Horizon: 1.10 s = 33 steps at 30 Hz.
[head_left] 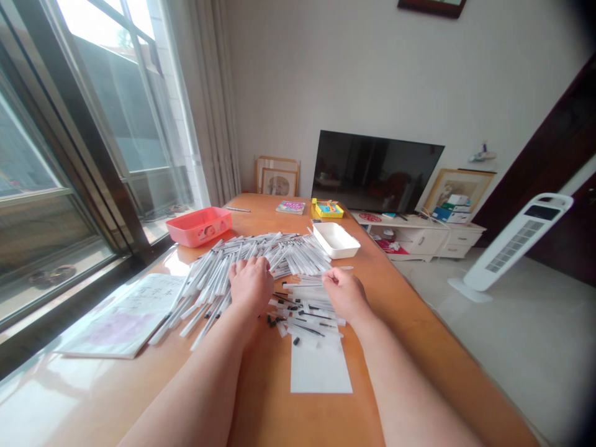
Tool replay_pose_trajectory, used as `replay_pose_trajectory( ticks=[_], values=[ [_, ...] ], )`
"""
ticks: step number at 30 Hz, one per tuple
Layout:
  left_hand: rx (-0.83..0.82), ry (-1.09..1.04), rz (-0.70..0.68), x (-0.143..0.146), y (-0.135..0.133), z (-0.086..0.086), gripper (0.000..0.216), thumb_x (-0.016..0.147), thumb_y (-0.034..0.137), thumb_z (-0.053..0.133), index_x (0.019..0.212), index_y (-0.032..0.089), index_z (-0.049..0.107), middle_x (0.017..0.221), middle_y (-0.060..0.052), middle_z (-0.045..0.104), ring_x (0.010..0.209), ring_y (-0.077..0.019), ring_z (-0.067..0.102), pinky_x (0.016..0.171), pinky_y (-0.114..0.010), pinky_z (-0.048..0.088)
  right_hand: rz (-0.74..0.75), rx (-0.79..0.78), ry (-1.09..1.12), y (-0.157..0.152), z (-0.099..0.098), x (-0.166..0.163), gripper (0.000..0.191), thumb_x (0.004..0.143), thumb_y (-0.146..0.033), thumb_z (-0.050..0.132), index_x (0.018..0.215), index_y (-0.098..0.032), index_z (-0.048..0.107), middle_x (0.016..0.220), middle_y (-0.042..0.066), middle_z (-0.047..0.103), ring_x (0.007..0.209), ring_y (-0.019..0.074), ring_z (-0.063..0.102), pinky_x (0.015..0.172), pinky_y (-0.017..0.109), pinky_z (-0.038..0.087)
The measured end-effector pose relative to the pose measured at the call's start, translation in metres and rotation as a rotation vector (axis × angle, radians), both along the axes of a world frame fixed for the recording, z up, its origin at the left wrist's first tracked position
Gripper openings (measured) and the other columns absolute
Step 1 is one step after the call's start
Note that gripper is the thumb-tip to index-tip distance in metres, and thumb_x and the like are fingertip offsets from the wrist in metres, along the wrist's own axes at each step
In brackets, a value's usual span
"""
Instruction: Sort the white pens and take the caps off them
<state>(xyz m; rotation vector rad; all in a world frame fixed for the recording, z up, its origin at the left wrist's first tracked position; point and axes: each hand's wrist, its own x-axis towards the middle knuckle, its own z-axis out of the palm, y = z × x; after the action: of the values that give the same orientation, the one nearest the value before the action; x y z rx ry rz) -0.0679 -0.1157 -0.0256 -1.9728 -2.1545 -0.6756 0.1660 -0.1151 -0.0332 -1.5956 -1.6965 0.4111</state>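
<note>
A wide pile of clear-white pen barrels (214,267) lies across the table, many with dark ends. My left hand (251,284) rests at the pile's near right side, fingers curled down with their tips hidden from me. To its right, my right hand (345,295) is closed, thumb and forefinger pinched together beside the pen barrels; what lies between them is too small to make out. Between my hands are loose black pen caps (296,341), dark refills (311,330) and short translucent pieces. Some lie on a white sheet of paper (321,372).
Beyond the pile stand a red plastic basket (200,228) and a white tray (336,241). A yellow box (328,210) and a purple booklet (290,207) sit at the far end. An open booklet (125,316) lies left, by the window. The table's right edge (447,335) drops to the floor.
</note>
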Motion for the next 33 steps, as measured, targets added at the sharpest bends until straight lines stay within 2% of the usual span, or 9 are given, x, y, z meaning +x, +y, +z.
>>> replay_pose_trajectory(
  ticks=[4, 7, 17, 26, 33],
  values=[
    [-0.073, -0.022, -0.255, 0.014, -0.006, 0.0, 0.026, 0.092, 0.033, 0.05, 0.109, 0.031, 0.069, 0.113, -0.006, 0.068, 0.113, -0.0296, 0.051, 0.099, -0.044, 0.036, -0.048, -0.023, 0.042, 0.003, 0.001, 0.003, 0.021, 0.082, -0.036, 0.054, 0.085, -0.026, 0.073, 0.081, 0.001, 0.072, 0.077, 0.0203, 0.063, 0.063, 0.028, 0.042],
    [-0.117, 0.005, -0.35, 0.02, -0.008, -0.004, 0.025, 0.088, 0.034, 0.055, 0.107, 0.032, 0.072, 0.11, -0.006, 0.068, 0.112, -0.0295, 0.051, 0.097, -0.044, 0.037, -0.086, -0.024, 0.092, 0.004, 0.003, 0.006, 0.022, 0.082, -0.036, 0.055, 0.088, -0.026, 0.073, 0.082, 0.001, 0.072, 0.077, 0.0203, 0.064, 0.064, 0.028, 0.044],
    [-0.135, -0.028, -0.295, 0.02, -0.004, -0.006, 0.013, 0.084, 0.029, 0.059, 0.091, 0.027, 0.069, 0.108, -0.006, 0.067, 0.11, -0.0306, 0.053, 0.092, -0.045, 0.04, -0.075, 0.027, 0.173, 0.006, 0.0, 0.011, 0.024, 0.083, -0.037, 0.053, 0.089, -0.025, 0.072, 0.084, 0.003, 0.073, 0.076, 0.0206, 0.065, 0.064, 0.028, 0.046],
    [-0.144, -0.015, -0.336, 0.018, -0.006, -0.003, 0.027, 0.081, 0.021, 0.056, 0.101, 0.031, 0.072, 0.11, -0.006, 0.066, 0.11, -0.0305, 0.051, 0.096, -0.047, 0.037, -0.136, -0.007, 0.151, 0.008, -0.001, 0.019, 0.025, 0.084, -0.034, 0.051, 0.092, -0.025, 0.073, 0.088, 0.002, 0.073, 0.074, 0.0195, 0.064, 0.063, 0.028, 0.045],
    [-0.159, 0.02, -0.299, 0.018, -0.005, -0.003, 0.02, 0.084, 0.02, 0.052, 0.09, 0.026, 0.07, 0.108, -0.009, 0.066, 0.108, -0.0305, 0.053, 0.091, -0.046, 0.038, -0.145, -0.048, 0.107, 0.008, -0.001, 0.017, 0.023, 0.081, -0.033, 0.052, 0.089, -0.026, 0.073, 0.086, 0.003, 0.073, 0.073, 0.0201, 0.063, 0.061, 0.028, 0.042]
  ],
)
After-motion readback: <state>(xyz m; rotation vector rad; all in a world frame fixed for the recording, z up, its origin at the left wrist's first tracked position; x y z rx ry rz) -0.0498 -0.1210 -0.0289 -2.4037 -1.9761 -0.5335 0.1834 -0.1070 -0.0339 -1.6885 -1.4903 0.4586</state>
